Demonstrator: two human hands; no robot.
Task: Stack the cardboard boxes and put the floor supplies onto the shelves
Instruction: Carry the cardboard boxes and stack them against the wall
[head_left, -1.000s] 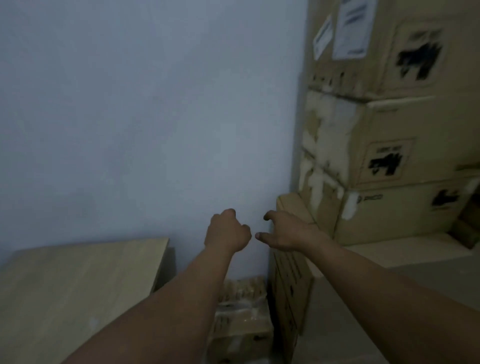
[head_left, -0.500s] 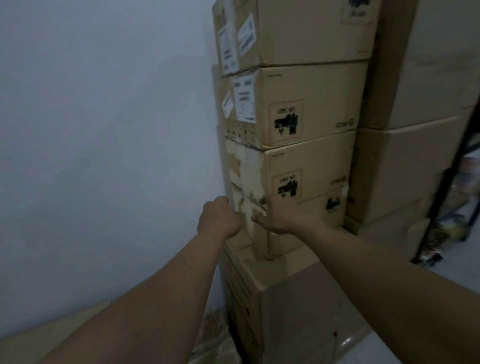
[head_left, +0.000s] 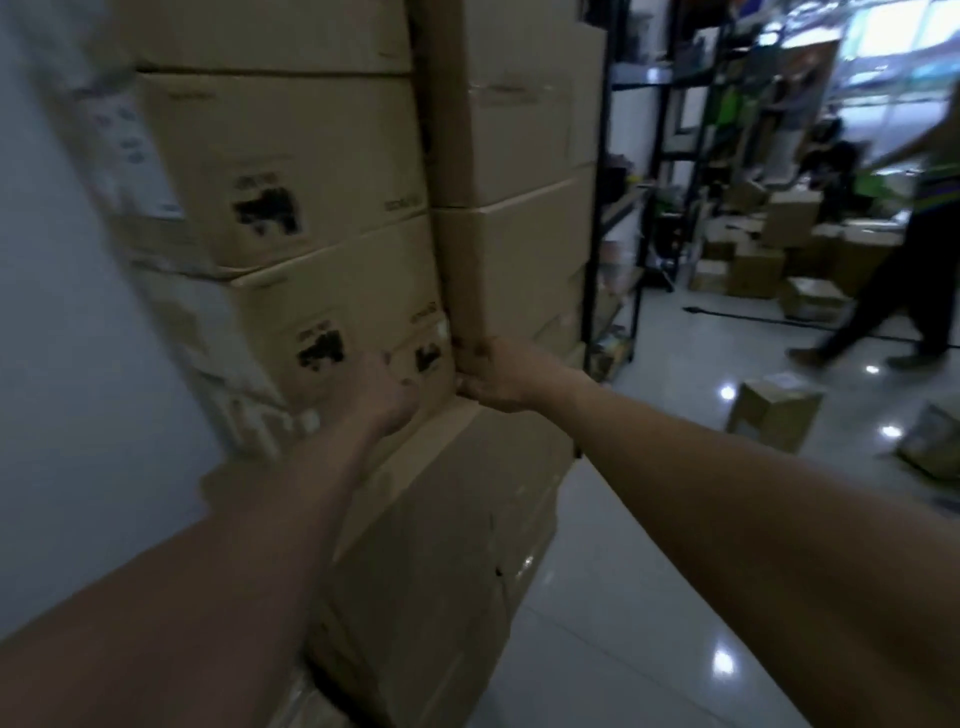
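You are reaching both bare arms toward the cardboard boxes (head_left: 322, 171) piled by the wall. Your left hand (head_left: 387, 395) is sitting up against the lowest box of the marked stack, just below and right of a black printed mark (head_left: 321, 347). Its fingers are turned away and blurred, so I cannot tell whether they are spread or curled.

Your right hand (head_left: 501, 374) is hovering just beside it, at the seam where the marked stack is meeting the plain stack (head_left: 511, 260). Its fingers (head_left: 470, 353) are curling in toward that corner with the thumb below, though I cannot tell whether they are pinching anything.

Directly beneath both sets of fingers a big box (head_left: 447, 525) is lying under the piles. Right of your right fingers a black shelf rack (head_left: 595, 234) is standing. Well beyond it, a small box (head_left: 774, 418) is sitting on the glossy floor (head_left: 649, 597), and another person (head_left: 904, 270) is walking past.
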